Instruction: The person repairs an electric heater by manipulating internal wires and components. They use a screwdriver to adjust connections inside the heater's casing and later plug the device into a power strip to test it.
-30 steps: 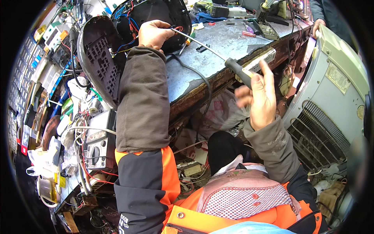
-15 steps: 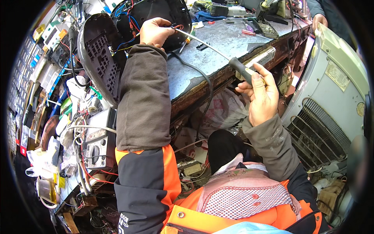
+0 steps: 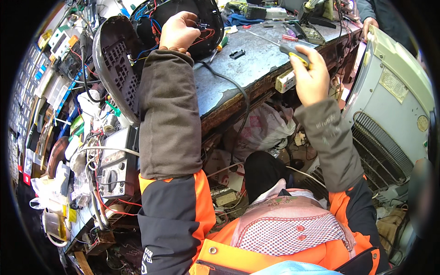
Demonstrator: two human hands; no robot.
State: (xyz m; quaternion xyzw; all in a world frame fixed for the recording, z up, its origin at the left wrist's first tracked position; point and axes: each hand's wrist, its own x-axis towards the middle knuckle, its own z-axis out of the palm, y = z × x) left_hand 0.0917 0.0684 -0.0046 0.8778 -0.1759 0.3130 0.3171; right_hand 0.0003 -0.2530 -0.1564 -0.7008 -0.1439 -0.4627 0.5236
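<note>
My right hand [image 3: 311, 75] is closed around a screwdriver [image 3: 289, 51] with a black and yellow handle. Its thin shaft points up and left over the worktable, with the tip clear of the casing. My left hand [image 3: 179, 33] is at an opened black plastic casing [image 3: 211, 11] with red and blue wires inside. Its fingers are curled beside a small part with red wires, and what they pinch is hidden. Left of this hand stands a matching dark cover [image 3: 117, 68] with a ribbed grid inside. A small black piece [image 3: 237, 54] lies on the tabletop.
The worktable [image 3: 220, 89] has a worn metal top, with another screwdriver [image 3: 220, 48] near the casing. A black cable [image 3: 245, 94] hangs over its edge. A multimeter [image 3: 117, 176] and clutter crowd the left. A pale appliance [image 3: 394, 91] stands at right, with another person's hand [image 3: 369, 26] behind.
The screwdriver's tip has come away from the casing, its shaft swinging up and right with my right hand. My left hand has shifted slightly up and left.
</note>
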